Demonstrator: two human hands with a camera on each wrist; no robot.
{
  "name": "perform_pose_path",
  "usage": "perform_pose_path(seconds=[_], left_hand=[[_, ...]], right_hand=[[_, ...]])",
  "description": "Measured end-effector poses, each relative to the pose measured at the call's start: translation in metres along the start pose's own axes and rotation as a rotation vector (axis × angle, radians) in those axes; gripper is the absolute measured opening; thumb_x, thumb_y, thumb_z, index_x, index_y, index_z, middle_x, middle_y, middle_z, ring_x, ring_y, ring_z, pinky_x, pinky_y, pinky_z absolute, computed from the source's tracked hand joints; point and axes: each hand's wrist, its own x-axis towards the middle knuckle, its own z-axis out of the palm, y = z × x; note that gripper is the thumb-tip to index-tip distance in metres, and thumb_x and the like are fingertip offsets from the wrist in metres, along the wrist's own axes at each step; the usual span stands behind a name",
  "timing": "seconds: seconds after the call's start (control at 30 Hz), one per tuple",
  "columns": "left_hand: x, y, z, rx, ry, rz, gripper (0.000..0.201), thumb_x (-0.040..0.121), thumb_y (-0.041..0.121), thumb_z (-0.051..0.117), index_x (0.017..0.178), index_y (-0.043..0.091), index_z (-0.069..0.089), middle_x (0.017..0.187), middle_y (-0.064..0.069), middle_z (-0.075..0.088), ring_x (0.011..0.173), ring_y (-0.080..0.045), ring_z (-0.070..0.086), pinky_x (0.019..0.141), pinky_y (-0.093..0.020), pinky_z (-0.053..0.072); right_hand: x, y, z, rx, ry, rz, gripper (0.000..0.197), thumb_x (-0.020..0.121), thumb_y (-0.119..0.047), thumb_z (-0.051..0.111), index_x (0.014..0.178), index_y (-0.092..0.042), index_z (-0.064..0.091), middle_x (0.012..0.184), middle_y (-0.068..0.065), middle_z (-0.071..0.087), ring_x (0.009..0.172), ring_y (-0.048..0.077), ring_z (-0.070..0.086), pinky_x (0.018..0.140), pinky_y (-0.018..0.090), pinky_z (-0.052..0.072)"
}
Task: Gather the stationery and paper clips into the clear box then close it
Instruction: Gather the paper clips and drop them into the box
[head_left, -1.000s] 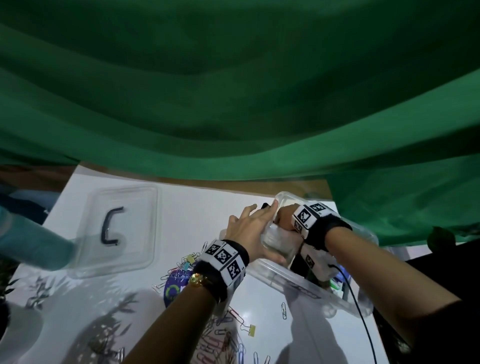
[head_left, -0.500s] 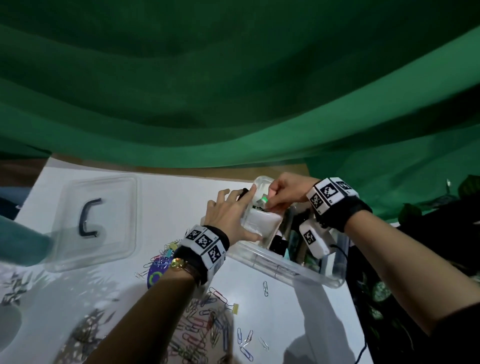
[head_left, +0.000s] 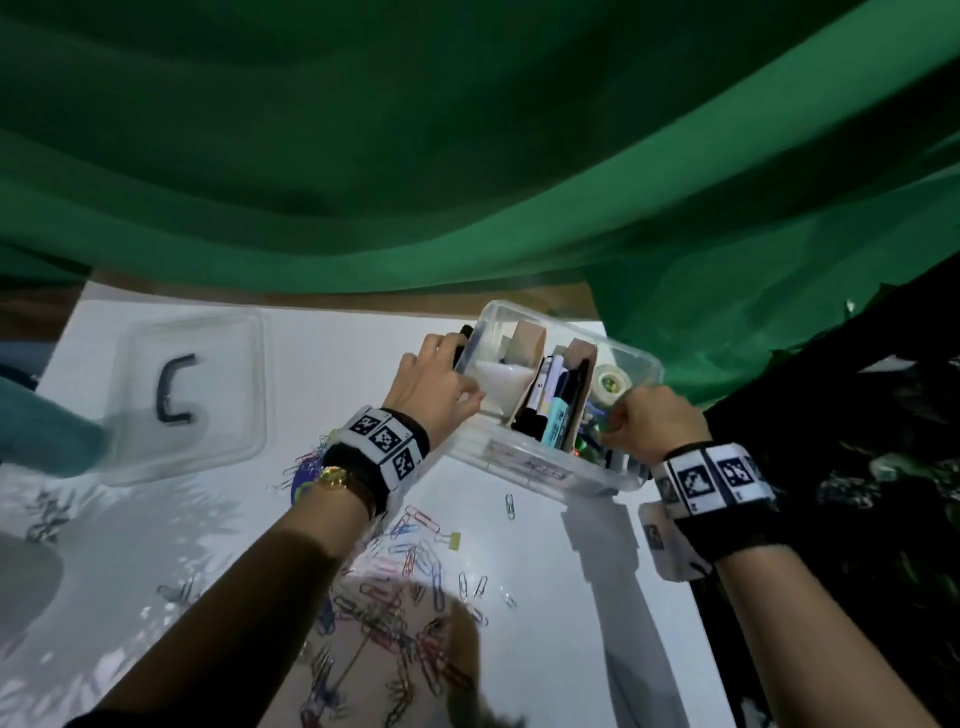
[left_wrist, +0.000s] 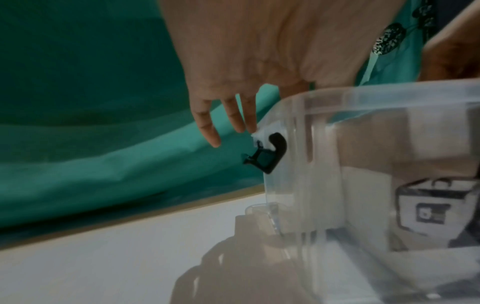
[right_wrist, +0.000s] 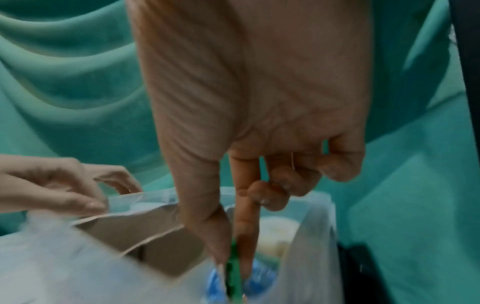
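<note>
The clear box stands open at the table's back right, with cardboard dividers, markers and a tape roll inside. My left hand holds the box's left end, fingers down its outside by the black latch, thumb over the rim. My right hand is over the box's near right corner and pinches a small green item between thumb and forefinger, low inside the box. The clear lid with a black handle lies to the left. Loose paper clips are spread over the table in front.
A yellow binder clip lies among the paper clips. A single clip lies just before the box. Green cloth hangs low over the back of the white table. Something teal juts in at the left edge.
My right hand has moved from the box's far left part to its near right corner, lowering the green item into it. My left hand has stayed on the box's left end.
</note>
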Motion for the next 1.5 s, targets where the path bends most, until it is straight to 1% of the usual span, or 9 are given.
perform_pose_path(seconds=[0.2, 0.43, 0.6, 0.73, 0.83, 1.0, 1.2, 1.37, 1.5], left_hand=[[-0.083, -0.037, 0.009, -0.405, 0.347, -0.237, 0.023, 0.091, 0.017, 0.055, 0.112, 0.019, 0.065, 0.118, -0.006, 0.049, 0.115, -0.021, 0.042, 0.090, -0.027, 0.041], [-0.193, -0.102, 0.017, -0.335, 0.170, -0.546, 0.018, 0.088, 0.011, 0.058, 0.102, 0.013, 0.070, 0.111, -0.015, 0.061, 0.113, -0.033, 0.049, 0.094, -0.036, 0.038], [-0.241, -0.124, 0.026, -0.295, 0.064, -0.688, 0.019, 0.087, 0.017, 0.060, 0.105, 0.014, 0.068, 0.110, -0.014, 0.059, 0.108, -0.031, 0.054, 0.089, -0.037, 0.046], [-0.259, -0.124, 0.036, -0.189, -0.043, -0.823, 0.051, 0.079, 0.025, 0.069, 0.126, 0.017, 0.050, 0.125, -0.017, 0.043, 0.117, -0.037, 0.043, 0.093, -0.046, 0.047], [-0.260, -0.113, 0.048, -0.216, -0.173, -0.940, 0.079, 0.069, 0.038, 0.077, 0.134, 0.026, 0.035, 0.131, -0.017, 0.031, 0.120, -0.040, 0.036, 0.098, -0.048, 0.042], [-0.242, -0.088, 0.073, -0.244, -0.141, -0.849, 0.066, 0.071, 0.032, 0.077, 0.125, 0.028, 0.039, 0.136, -0.016, 0.026, 0.123, -0.040, 0.032, 0.099, -0.049, 0.043], [-0.206, -0.082, 0.071, -0.189, -0.123, -0.648, 0.035, 0.087, 0.007, 0.056, 0.119, 0.018, 0.050, 0.123, -0.012, 0.041, 0.112, -0.031, 0.045, 0.085, -0.040, 0.049], [-0.154, -0.098, 0.036, -0.165, 0.104, -0.563, 0.028, 0.091, 0.008, 0.054, 0.119, 0.011, 0.056, 0.118, -0.010, 0.054, 0.108, -0.027, 0.054, 0.085, -0.037, 0.052], [-0.116, -0.100, 0.033, -0.114, 0.057, -0.463, 0.037, 0.089, -0.003, 0.051, 0.123, 0.010, 0.055, 0.120, -0.010, 0.053, 0.112, -0.028, 0.051, 0.080, -0.039, 0.048]], right_hand=[[0.011, -0.016, 0.015, -0.197, 0.020, -0.026, 0.029, 0.092, -0.026, 0.051, 0.120, -0.024, 0.061, 0.129, 0.010, 0.055, 0.121, 0.032, 0.049, 0.105, 0.044, 0.039], [0.011, -0.020, 0.018, -0.096, 0.270, 0.039, 0.016, 0.085, -0.013, 0.062, 0.080, 0.002, 0.062, 0.081, 0.019, 0.062, 0.077, 0.034, 0.064, 0.074, 0.042, 0.056], [-0.015, -0.026, 0.016, 0.007, 0.396, 0.159, 0.027, 0.079, -0.022, 0.073, 0.078, 0.003, 0.064, 0.083, 0.025, 0.063, 0.075, 0.035, 0.063, 0.066, 0.040, 0.052], [-0.055, -0.064, 0.041, 0.154, 0.689, -0.142, 0.014, 0.080, -0.022, 0.068, 0.085, -0.010, 0.070, 0.086, 0.018, 0.065, 0.073, 0.031, 0.063, 0.069, 0.036, 0.051], [-0.073, -0.114, 0.096, 0.202, 0.245, -0.401, 0.026, 0.082, -0.025, 0.068, 0.106, -0.016, 0.065, 0.109, 0.010, 0.059, 0.083, 0.020, 0.060, 0.071, 0.029, 0.049], [-0.066, -0.162, 0.153, 0.169, -0.151, -0.378, 0.084, 0.070, -0.034, 0.080, 0.140, -0.029, 0.034, 0.132, 0.010, 0.034, 0.119, 0.028, 0.044, 0.096, 0.042, 0.048], [-0.067, -0.175, 0.181, 0.146, 0.094, -0.581, 0.022, 0.089, -0.023, 0.059, 0.110, -0.018, 0.057, 0.104, 0.007, 0.050, 0.086, 0.028, 0.061, 0.073, 0.036, 0.053], [-0.041, -0.196, 0.161, 0.155, 0.237, -0.581, 0.032, 0.090, -0.016, 0.058, 0.121, -0.022, 0.059, 0.112, 0.006, 0.053, 0.099, 0.027, 0.056, 0.073, 0.031, 0.045], [-0.034, -0.198, 0.165, 0.085, 0.238, -0.542, 0.026, 0.089, -0.011, 0.054, 0.113, -0.015, 0.064, 0.112, 0.007, 0.057, 0.099, 0.031, 0.058, 0.070, 0.032, 0.046]])
